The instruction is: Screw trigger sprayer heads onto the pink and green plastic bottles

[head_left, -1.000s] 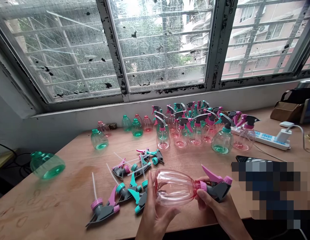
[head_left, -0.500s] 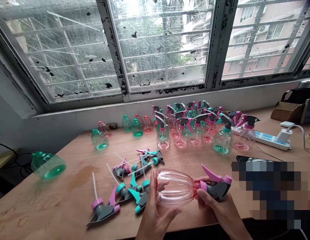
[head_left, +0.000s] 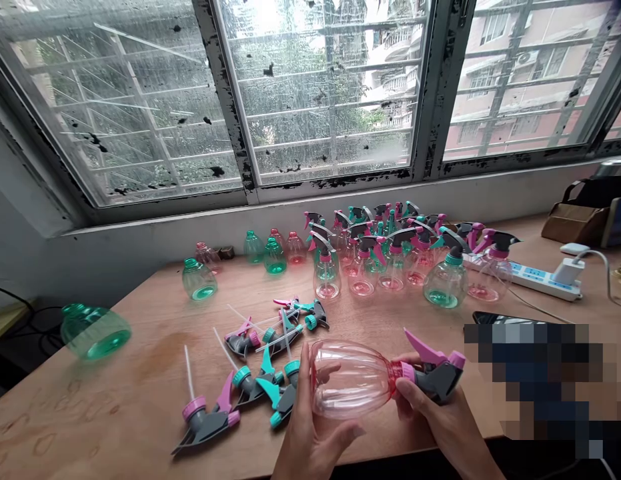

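A clear pink spray bottle (head_left: 353, 381) lies on its side in the air above the table's near edge, its base to the left. My left hand (head_left: 313, 427) cups the base, fingers behind it and thumb stretched out below. With thumb and fingers, my right hand (head_left: 435, 415) pinches the pink collar of the grey and pink spray head (head_left: 437, 375), which sits on the bottle's neck. Just left of my left hand lie several loose spray heads, among them a pink and grey one (head_left: 205, 423) and a teal and grey one (head_left: 250, 385), with thin tubes sticking out.
Several bottles with spray heads (head_left: 363, 273) stand at the back. Green and pink bottles without heads, including a green one (head_left: 96, 332), stand to the left. A power strip (head_left: 545, 279), a dark phone (head_left: 510, 318) and a brown box (head_left: 565, 220) are on the right.
The bottle's body has tipped down very slightly at its base end. Both hands keep nearly the same place and hold.
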`<state>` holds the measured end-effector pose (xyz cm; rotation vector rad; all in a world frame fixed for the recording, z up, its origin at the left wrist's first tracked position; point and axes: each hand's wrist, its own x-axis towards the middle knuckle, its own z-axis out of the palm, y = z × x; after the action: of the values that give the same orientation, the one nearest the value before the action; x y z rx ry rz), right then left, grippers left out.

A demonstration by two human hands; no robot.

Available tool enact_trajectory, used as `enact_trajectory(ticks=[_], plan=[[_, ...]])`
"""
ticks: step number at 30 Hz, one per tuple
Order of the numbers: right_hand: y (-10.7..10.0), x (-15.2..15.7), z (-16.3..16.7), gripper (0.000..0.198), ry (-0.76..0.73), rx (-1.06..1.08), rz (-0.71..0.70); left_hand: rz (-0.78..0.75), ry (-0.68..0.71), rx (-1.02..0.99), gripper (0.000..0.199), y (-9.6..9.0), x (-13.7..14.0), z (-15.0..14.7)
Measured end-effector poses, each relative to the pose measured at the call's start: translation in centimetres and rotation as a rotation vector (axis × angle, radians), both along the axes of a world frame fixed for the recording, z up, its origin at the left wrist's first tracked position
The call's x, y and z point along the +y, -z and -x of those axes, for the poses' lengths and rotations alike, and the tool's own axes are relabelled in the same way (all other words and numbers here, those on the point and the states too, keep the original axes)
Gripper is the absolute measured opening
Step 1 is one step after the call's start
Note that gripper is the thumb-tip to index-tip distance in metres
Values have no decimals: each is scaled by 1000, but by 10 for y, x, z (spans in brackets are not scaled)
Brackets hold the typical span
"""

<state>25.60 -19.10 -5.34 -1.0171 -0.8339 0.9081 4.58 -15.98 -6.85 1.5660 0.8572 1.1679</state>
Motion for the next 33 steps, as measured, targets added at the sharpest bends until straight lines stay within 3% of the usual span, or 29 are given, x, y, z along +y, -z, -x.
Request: enact_trajectory(ticks=[6,10,18,23,33], plan=[[1,1,-2,36,-17,3,-18,34,0,60,96,-3,0,3],[6,2,-6,31,-45,-13,-42,26,-7,76,98,-1,0,3],[8,3,-7,30,-50,-43,-40,-79,-39,117,89,1,2,0],[6,0,-5,35,-29,-63,-7,-55,-47,95,102,0,2,1],[4,-1,-4,32,-24,-47,-33,-15,-70,70,100,2,1,-1]])
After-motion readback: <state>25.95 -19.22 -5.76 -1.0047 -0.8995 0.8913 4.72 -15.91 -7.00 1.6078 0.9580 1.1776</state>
